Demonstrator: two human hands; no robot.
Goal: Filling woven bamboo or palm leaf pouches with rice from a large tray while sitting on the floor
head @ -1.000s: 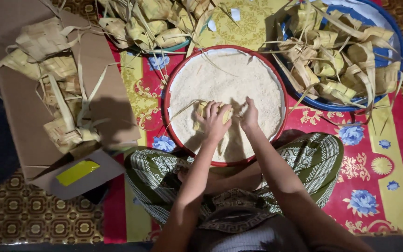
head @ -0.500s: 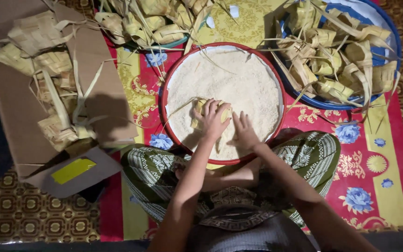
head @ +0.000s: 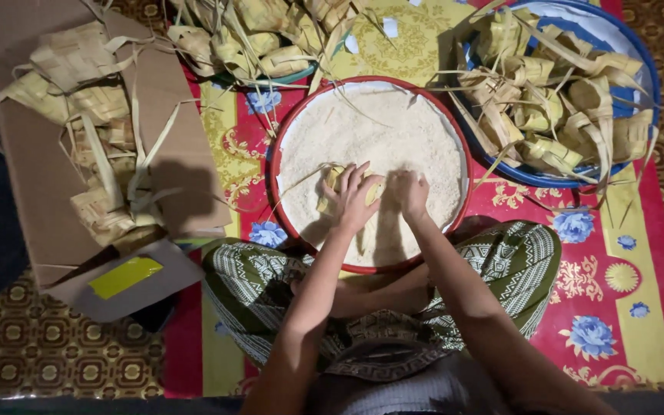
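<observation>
Fingers of left hand (head: pixel 353 201) curl round small woven yellow palm-leaf pouch (head: pixel 333 183), held over round red-rimmed basin of white rice (head: pixel 301 123); right hand (head: pixel 410 194) beside it, fingers bunched w/ rice, grip unclear.

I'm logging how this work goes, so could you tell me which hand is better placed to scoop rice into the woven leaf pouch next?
Probably the right hand: it lies free on the rice beside the pouch, while the left hand already grips the woven leaf pouch over the red-rimmed basin.

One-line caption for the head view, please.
Seated person's left hand holds a woven leaf pouch over a red-rimmed basin of rice while the right hand dips into the grains.
</observation>
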